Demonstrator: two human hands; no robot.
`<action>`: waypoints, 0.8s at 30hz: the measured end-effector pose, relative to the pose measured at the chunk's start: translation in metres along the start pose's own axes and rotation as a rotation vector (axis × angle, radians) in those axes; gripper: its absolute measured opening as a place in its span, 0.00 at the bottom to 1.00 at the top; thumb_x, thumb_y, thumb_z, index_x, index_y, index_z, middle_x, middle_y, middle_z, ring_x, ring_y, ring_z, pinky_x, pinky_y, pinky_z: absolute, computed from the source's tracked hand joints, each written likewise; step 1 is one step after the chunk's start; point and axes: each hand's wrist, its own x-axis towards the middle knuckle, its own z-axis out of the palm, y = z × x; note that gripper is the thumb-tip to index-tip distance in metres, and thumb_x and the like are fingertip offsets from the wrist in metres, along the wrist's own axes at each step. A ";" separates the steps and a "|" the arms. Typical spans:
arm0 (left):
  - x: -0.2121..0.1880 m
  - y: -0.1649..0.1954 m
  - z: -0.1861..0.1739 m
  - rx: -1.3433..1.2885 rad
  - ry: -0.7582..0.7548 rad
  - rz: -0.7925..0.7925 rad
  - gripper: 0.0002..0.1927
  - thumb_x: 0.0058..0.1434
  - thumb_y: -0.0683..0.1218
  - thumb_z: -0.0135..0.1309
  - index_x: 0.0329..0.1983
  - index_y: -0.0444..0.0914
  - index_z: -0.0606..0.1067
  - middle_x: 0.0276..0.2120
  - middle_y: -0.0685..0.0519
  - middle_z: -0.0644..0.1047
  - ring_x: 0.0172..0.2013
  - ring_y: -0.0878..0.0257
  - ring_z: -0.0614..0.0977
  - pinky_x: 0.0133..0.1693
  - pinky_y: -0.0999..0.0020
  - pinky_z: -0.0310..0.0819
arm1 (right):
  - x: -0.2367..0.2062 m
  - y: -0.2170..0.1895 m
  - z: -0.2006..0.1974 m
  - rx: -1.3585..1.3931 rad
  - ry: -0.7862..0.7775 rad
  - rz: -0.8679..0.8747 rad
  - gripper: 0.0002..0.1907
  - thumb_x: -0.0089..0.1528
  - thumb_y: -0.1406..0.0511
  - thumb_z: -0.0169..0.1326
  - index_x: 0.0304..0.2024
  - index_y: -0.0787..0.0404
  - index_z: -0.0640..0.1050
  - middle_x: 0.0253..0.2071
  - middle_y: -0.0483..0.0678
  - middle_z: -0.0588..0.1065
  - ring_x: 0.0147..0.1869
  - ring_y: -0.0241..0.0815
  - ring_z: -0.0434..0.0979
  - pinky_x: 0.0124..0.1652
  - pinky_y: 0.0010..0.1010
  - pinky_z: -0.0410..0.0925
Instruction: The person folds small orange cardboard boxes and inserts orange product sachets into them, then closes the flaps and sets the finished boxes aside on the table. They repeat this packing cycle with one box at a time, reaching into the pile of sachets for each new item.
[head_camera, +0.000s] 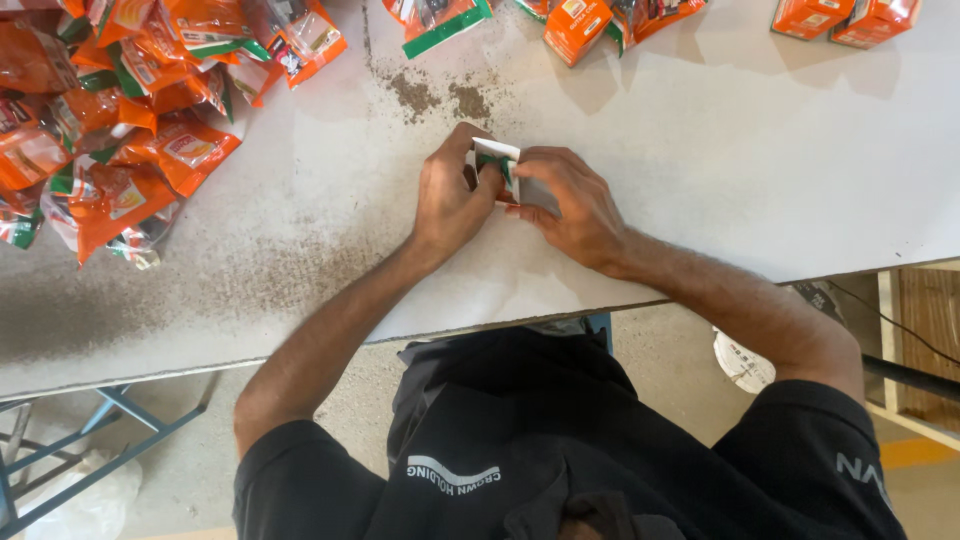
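Nearest the lens I see a black shirt (520, 450) with short sleeves, and two bare forearms running up from it to the table (700, 180). I count two hands on one small thing. My left hand (452, 195) is curled about the left side of a small flat carton (497, 160), white with green edging, thumb and fingers grasping it. My right hand (570, 205) pinches the carton's right side, fingers bent over it and knuckles up. The carton sits between both hands, held just above or on the white tabletop near the middle of the view; I cannot tell whether it touches the surface.

Left of the hands, well apart, lies one heap of orange packets (110, 110), too tangled to count. Along the far edge I count about three orange items at centre (575, 25) and two orange boxes (845, 18) at the right. Dark specks (430, 95) are scattered on the table just beyond the hands. Below the table, one blue metal frame (100, 440) shows at lower left.
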 end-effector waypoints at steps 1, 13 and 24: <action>-0.001 0.002 -0.001 -0.027 0.003 0.013 0.07 0.64 0.37 0.49 0.45 0.33 0.71 0.29 0.49 0.80 0.25 0.65 0.83 0.25 0.67 0.74 | 0.000 -0.001 0.000 -0.088 -0.017 -0.056 0.29 0.57 0.68 0.71 0.58 0.66 0.74 0.57 0.56 0.74 0.62 0.57 0.75 0.57 0.43 0.73; 0.013 -0.001 -0.031 -0.409 -0.327 -0.282 0.06 0.68 0.38 0.54 0.46 0.30 0.75 0.33 0.48 0.79 0.28 0.63 0.79 0.27 0.67 0.75 | 0.003 -0.007 -0.002 -0.252 -0.045 -0.106 0.23 0.59 0.67 0.67 0.55 0.64 0.75 0.52 0.54 0.71 0.57 0.58 0.74 0.52 0.47 0.71; -0.005 0.005 -0.039 0.310 -0.254 0.666 0.20 0.59 0.41 0.66 0.52 0.31 0.76 0.61 0.39 0.74 0.63 0.42 0.75 0.62 0.53 0.75 | -0.006 0.009 0.005 -0.123 -0.027 0.035 0.26 0.57 0.69 0.65 0.52 0.64 0.65 0.57 0.58 0.75 0.58 0.62 0.76 0.54 0.48 0.70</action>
